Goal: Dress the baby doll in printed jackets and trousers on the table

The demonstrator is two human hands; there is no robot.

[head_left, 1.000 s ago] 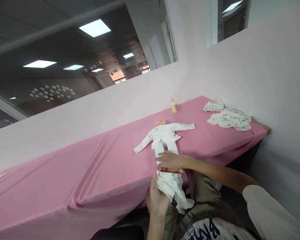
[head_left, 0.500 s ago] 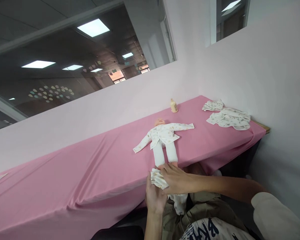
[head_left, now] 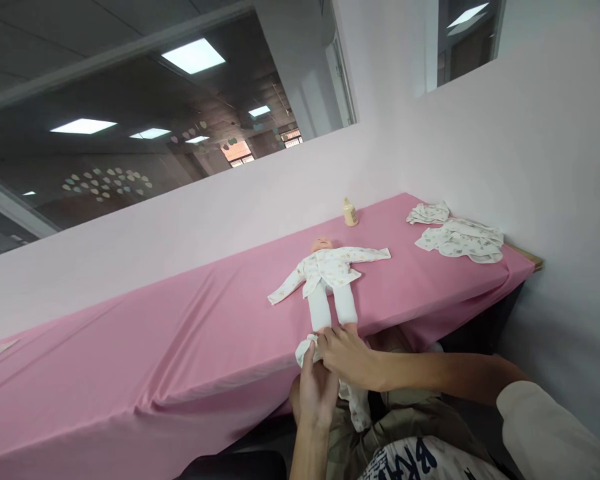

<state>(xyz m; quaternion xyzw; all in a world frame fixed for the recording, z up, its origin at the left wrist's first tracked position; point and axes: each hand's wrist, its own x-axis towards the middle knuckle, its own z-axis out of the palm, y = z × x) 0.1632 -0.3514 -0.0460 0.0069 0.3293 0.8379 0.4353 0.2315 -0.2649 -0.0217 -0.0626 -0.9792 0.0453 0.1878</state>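
Observation:
A baby doll (head_left: 322,245) lies on its back on the pink-covered table, feet toward me. It has on a white printed baby jacket (head_left: 329,268) with the sleeves spread wide, and its white legs (head_left: 320,308) stretch to the near edge. At its feet, my left hand (head_left: 314,393) is closed on a bunched part of white printed baby pants (head_left: 304,351). My right hand (head_left: 347,355) grips the same bunched cloth from the right, its fingers against the doll's feet. Another part of the pants hangs below my hands over my lap.
A cream baby bottle (head_left: 350,213) stands near the wall behind the doll. White printed baby clothes (head_left: 460,239) lie at the table's right end. The pink cloth (head_left: 220,347) drapes over the front edge. A wide window (head_left: 130,120) is set in the wall.
My left hand has turned, its thumb now up over the cloth. The bunched pants have moved slightly up and left, closer to the doll's foot. My right hand stays on the cloth.

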